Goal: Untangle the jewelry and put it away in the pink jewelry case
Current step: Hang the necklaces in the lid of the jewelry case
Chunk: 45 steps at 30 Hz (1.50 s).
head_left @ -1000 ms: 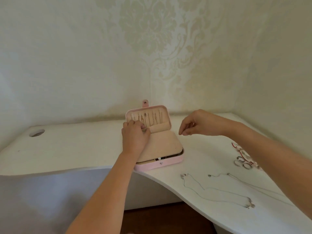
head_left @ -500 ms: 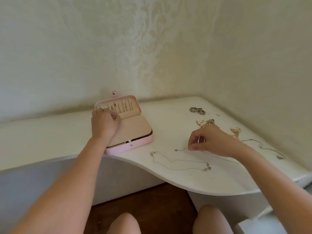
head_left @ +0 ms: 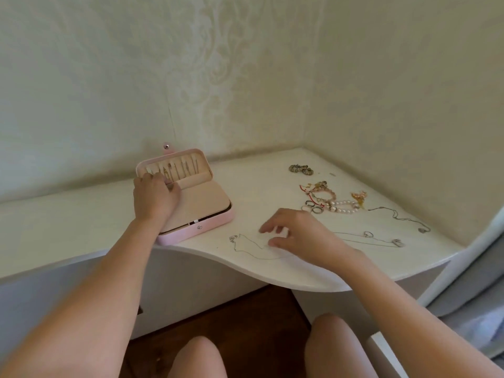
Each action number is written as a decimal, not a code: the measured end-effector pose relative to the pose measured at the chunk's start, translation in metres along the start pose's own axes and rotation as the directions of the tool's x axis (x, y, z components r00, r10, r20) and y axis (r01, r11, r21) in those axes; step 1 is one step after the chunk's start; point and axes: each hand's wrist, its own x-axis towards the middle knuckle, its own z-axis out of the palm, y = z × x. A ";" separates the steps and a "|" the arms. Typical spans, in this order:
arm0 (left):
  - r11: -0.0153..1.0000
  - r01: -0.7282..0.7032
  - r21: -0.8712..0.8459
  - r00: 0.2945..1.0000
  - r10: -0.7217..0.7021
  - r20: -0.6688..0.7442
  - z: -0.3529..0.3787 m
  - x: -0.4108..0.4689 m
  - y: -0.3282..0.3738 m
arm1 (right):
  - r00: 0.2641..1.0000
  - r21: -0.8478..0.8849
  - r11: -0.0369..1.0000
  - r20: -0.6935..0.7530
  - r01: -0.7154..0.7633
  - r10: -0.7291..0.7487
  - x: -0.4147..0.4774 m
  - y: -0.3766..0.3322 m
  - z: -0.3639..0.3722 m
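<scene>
From the head view, we look down on a white bench [head_left: 81,219] set in a corner of pale patterned walls. The pink jewelry case [head_left: 191,233] lies open on the bench at centre left, with its lid tipped back toward the wall. Thin chains hang in a row inside the lid.

The left hand [head_left: 155,197] rests on the case, its fingers bent against the lower edge of the lid. We cannot tell whether they pinch anything there.

The right hand [head_left: 297,236] lies to the right of the case, palm down, with its fingers loosely spread and holding nothing. Its fingertips are at or just above the bench, on a thin silver chain [head_left: 246,248] that trails out flat toward the case. A second chain [head_left: 368,240] stretches away to the right of the wrist, and a third chain [head_left: 398,216] lies farther right.

Beyond the right hand sits a loose cluster: a pearl bracelet [head_left: 343,207], some rings [head_left: 313,207] and pink and gold pieces that look tangled together. A dark beaded piece [head_left: 300,169] lies apart, nearer the wall. Bare knees [head_left: 199,356] show at the bottom edge.
</scene>
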 end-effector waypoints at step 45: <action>0.996 0.029 -0.084 1.000 -0.029 0.003 0.000 0.002 -0.001 | 0.826 0.722 0.648 0.505 -0.244 -0.251 0.111 -0.040 -0.047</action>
